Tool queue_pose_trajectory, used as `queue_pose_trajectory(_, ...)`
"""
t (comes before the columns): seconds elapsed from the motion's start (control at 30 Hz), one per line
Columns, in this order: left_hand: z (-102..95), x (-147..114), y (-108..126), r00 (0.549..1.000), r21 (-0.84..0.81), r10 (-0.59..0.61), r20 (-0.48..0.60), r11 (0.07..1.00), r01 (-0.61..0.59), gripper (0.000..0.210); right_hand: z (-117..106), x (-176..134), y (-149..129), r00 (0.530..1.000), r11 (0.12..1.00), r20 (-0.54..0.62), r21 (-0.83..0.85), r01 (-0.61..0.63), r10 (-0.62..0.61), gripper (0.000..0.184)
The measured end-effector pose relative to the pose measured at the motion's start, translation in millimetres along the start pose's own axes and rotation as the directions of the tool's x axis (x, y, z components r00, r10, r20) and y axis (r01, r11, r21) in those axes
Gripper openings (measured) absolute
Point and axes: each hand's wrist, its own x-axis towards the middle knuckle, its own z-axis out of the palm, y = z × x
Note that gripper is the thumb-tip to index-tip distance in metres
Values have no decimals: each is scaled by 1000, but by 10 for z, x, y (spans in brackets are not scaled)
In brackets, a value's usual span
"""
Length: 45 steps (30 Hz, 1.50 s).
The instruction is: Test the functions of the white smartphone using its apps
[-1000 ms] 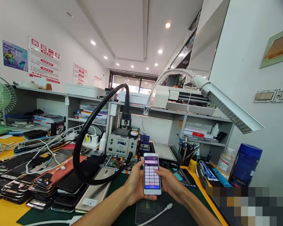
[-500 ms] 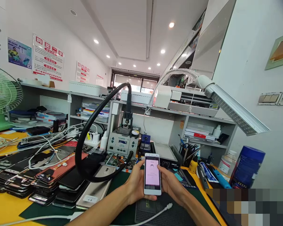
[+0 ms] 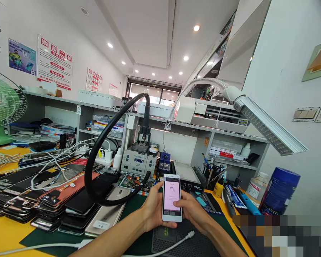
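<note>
A white smartphone (image 3: 169,192) with a lit pink screen stands upright between my two hands, above the dark mat. My left hand (image 3: 152,208) is closed round its left side, fingertips showing under the lower edge. On the other side my right hand (image 3: 194,208) grips the right edge, its thumb lying over the lower right of the screen. The fingers behind the phone are hidden. Screen text is too small to read; a drawn head shape shows there. Below the phone, a white cable (image 3: 173,248) lies with its plug end on the black textured pad (image 3: 187,237).
Stacked phones and screens (image 3: 53,203) cover the left side. Behind them stands a hot-air station (image 3: 139,162) with a looping black hose (image 3: 89,160). Bottles and tools line the right, near a blue canister (image 3: 280,191). A lamp (image 3: 273,123) overhangs the right side; a fan (image 3: 5,100) stands left.
My right thumb has moved from the phone's right edge onto the lower screen. The drawing on the screen differs slightly. Both hands still hold the phone in nearly the same place.
</note>
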Motion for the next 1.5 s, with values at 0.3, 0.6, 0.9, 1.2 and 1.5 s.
queue_pose_trajectory(0.3,24,-27,1,1000,2,7,-3,1000,-7,70,26,-24,-28,1000,993,-4,-116,25,-26,56)
queue_pose_trajectory(0.6,31,-28,3,1000,17,15,-3,1000,-15,69,6,7,15,1000,997,-5,72,8,-8,49)
queue_pose_trajectory(0.9,59,-42,6,999,1,3,-32,1000,-3,67,67,-17,-57,998,989,-11,137,-52,54,52)
queue_pose_trajectory(1.2,48,-32,4,1000,6,3,-22,1000,-3,67,65,5,-19,998,996,-54,82,-25,30,42)
queue_pose_trajectory(1.5,34,-25,-17,1000,10,16,-6,1000,-16,66,56,31,43,996,999,-86,39,-9,12,43)
